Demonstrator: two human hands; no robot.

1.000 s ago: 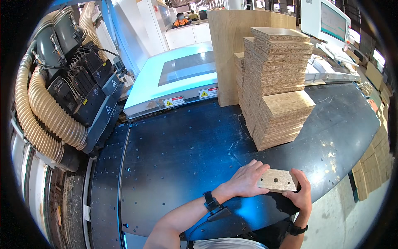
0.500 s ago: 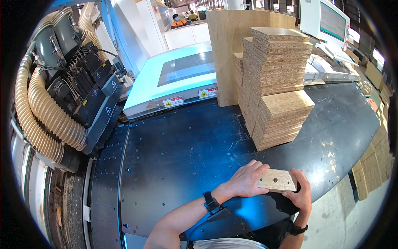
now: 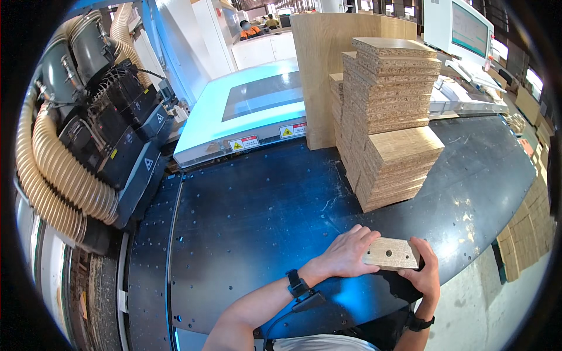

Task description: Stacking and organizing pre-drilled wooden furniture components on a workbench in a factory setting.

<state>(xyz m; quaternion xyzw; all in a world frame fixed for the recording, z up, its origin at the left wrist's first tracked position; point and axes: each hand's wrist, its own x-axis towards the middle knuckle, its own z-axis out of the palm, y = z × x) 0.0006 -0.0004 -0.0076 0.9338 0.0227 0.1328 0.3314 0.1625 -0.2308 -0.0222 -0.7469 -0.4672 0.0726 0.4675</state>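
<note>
Near the front edge of the dark worktable, I hold a pale wooden block point(image 3: 393, 252) with round holes in its top face. My left hand point(image 3: 351, 251) grips its left end, fingers on the far side and thumb at the near side. My right hand point(image 3: 426, 272) is closed round the right end. Just beyond the block stands a stepped stack of chipboard panels point(image 3: 404, 146), lower at its near side. Whether the block rests on the table or is slightly lifted, I cannot tell.
A perforated black worktable point(image 3: 257, 210) spreads under my arms. At left is a machine head with ribbed hoses point(image 3: 70, 169). A white machine cover point(image 3: 205, 123) lies behind the table, beside a tall upright wood panel point(image 3: 319, 76). A monitor point(image 3: 468, 32) stands far right; a person point(image 3: 250, 30) is in the background.
The machine head and its hoses at left have shifted nearer, down and slightly left. My hands and the wooden block stay in the same place.
</note>
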